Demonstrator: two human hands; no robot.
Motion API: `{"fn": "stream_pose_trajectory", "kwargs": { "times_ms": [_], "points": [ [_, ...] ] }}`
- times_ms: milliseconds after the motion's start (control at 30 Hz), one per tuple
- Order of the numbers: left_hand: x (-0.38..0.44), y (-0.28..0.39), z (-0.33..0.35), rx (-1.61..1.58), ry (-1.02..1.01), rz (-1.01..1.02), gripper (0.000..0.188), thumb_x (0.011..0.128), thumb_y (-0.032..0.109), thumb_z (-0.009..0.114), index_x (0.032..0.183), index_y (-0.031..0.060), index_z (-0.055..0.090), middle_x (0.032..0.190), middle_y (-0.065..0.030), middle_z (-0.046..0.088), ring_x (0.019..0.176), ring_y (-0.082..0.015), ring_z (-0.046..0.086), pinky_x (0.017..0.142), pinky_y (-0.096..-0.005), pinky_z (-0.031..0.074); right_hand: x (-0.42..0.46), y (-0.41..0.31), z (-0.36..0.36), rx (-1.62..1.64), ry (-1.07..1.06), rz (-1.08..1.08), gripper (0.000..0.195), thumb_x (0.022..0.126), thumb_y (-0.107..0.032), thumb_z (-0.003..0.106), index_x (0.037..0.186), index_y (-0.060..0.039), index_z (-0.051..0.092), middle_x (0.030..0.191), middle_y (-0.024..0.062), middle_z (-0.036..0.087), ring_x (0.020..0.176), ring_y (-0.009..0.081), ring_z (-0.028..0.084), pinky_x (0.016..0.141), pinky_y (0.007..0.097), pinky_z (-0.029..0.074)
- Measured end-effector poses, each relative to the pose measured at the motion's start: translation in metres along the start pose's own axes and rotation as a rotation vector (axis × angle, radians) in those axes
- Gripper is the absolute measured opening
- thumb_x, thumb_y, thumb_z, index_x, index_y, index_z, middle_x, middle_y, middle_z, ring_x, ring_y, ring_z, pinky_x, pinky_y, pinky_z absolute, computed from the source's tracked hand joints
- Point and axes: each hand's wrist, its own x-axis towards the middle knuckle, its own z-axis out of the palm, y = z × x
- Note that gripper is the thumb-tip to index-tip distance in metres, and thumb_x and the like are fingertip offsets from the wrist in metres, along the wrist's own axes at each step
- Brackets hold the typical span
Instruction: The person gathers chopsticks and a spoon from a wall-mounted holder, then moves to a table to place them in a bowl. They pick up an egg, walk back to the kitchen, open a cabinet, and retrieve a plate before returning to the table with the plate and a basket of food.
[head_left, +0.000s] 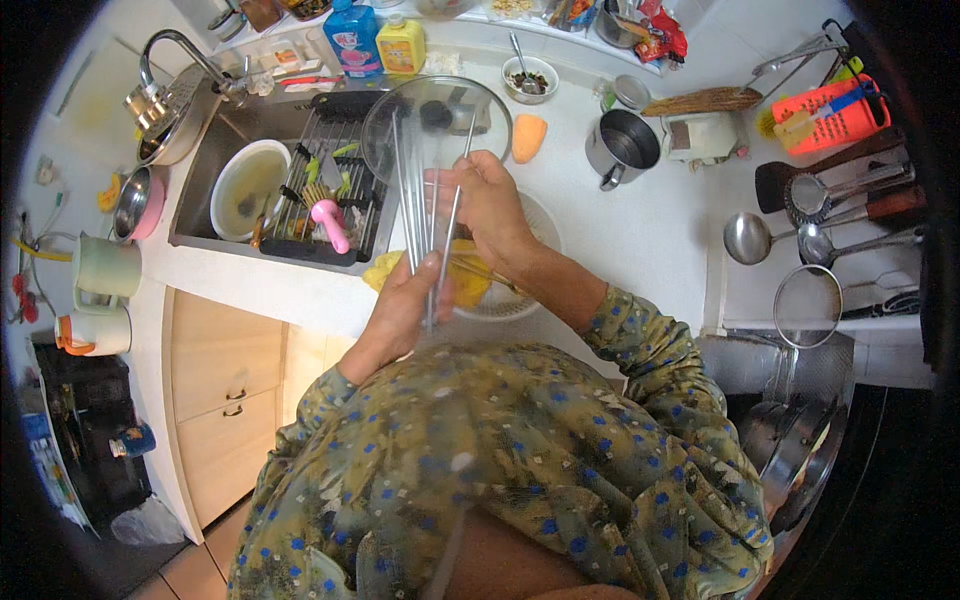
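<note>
My left hand (400, 306) grips a bundle of thin metal chopsticks (409, 202), which fan out upward over the sink's right edge. Between the fingers of my right hand (487, 206) is a single metal chopstick (454, 217), apart from the bundle at its upper end. Beneath both hands lies a yellow cloth (469, 281), partly hidden by them. It rests partly over a round, pale perforated basket (546, 225). More thin sticks (480, 270) lie across the cloth; how many is unclear. Beyond the chopsticks is a round glass lid (491, 105) with a dark knob.
At left, the sink (202, 180) holds a white basin (277, 161) of cloudy water. A pink-handled brush (328, 225) lies on its drying rack (351, 135). To the right are an orange sponge-like block (529, 139), a small metal pot (622, 146) and hanging ladles (748, 238).
</note>
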Motion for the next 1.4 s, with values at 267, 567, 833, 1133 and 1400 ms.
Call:
{"fn": "stream_pose_trajectory", "kwargs": {
  "times_ms": [267,567,833,1133,1400],
  "points": [
    [-0.012,-0.012,-0.019,-0.226,-0.285,-0.254,0.026,0.090,0.030,0.040,0.101,0.0075,0.045,0.066,0.0020,0.038,0.049,-0.0061,0.032,0.045,-0.0183,0.029,-0.025,0.019,0.002,0.162,-0.201,0.425,0.033,0.086,-0.035,0.047,0.099,-0.0050,0.045,0.074,0.0031,0.052,0.065,0.0138,0.052,0.061,0.0323,0.046],
    [-0.010,-0.001,0.001,-0.234,-0.312,-0.277,0.024,0.090,0.034,0.039,0.088,0.0103,0.043,0.064,0.0019,0.038,0.043,-0.0060,0.031,0.039,-0.0191,0.026,0.008,0.019,-0.014,0.566,-0.169,0.320,0.029,0.086,-0.038,0.047,0.073,-0.0123,0.040,0.053,-0.0056,0.032,0.043,0.0071,0.030,0.043,0.0239,0.030],
    [-0.019,-0.006,-0.005,-0.020,-0.417,-0.179,0.023,0.090,0.032,0.040,0.082,0.0104,0.040,0.059,0.0035,0.035,0.041,-0.0041,0.028,0.036,-0.0174,0.021,0.027,0.004,-0.043,0.539,-0.393,-0.030,0.031,0.089,-0.035,0.039,0.069,-0.0128,0.042,0.051,-0.0055,0.037,0.041,0.0055,0.034,0.039,0.0215,0.033],
    [-0.073,-0.022,-0.108,-0.219,0.404,0.129,0.016,0.090,0.023,0.038,0.083,0.0095,0.042,0.058,0.0040,0.034,0.040,-0.0034,0.027,0.034,-0.0173,0.023,-0.035,0.001,-0.039,-0.783,-0.242,-0.536,0.018,0.085,-0.017,0.045,0.089,-0.0021,0.054,0.074,0.0026,0.052,0.066,0.0085,0.049,0.061,0.0216,0.041],
    [-0.057,-0.050,-0.100,0.189,0.450,0.149,0.026,0.083,0.026,0.053,0.097,0.0055,0.048,0.060,0.0018,0.044,0.046,-0.0048,0.038,0.038,-0.0191,0.030,-0.085,0.077,-0.044,-1.444,-0.657,-0.544,0.011,0.078,-0.014,0.054,0.081,-0.0039,0.058,0.081,0.0113,0.058,0.072,0.0266,0.056,0.062,0.0340,0.044]
  ]
}}
